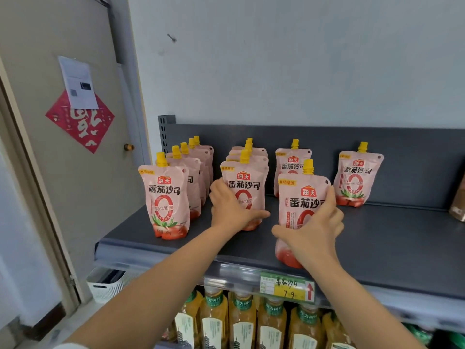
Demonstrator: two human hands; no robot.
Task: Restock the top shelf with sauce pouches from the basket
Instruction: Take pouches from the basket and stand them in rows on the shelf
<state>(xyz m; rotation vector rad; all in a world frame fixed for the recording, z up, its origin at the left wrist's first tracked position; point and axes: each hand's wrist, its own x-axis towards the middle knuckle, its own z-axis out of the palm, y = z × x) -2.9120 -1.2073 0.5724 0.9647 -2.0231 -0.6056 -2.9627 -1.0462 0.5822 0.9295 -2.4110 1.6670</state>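
**Top shelf** (392, 250), dark grey. Open deck right of centre and along the front lip; raised back panel behind.

**Sauce pouches**, pink with yellow caps:
- left row (168, 197): five caps counted, front to back.
- middle row (249, 177): front pouch plus at least three behind, exact count unclear.
- rear pouch (292, 165): one.
- lone pouch (357, 177): one, far right, well apart.
- held pouch (300, 197): one, upright, base close to the front lip.

**Left hand** (230, 210): fingers curled round the middle row's front pouch, thumb across its lower face.

**Right hand** (315, 233): gripped the held pouch, thumb low on the left, fingers wrapped over the right edge.

**Brown item** (458, 205): cut off at the right border, not identifiable.

**Price tag** (286, 287): under the lip, handwriting blurred.

**Bottles** (241, 321): on the shelf beneath, partly hidden by the arms.

**White basket** (107, 285): low left, contents hidden.
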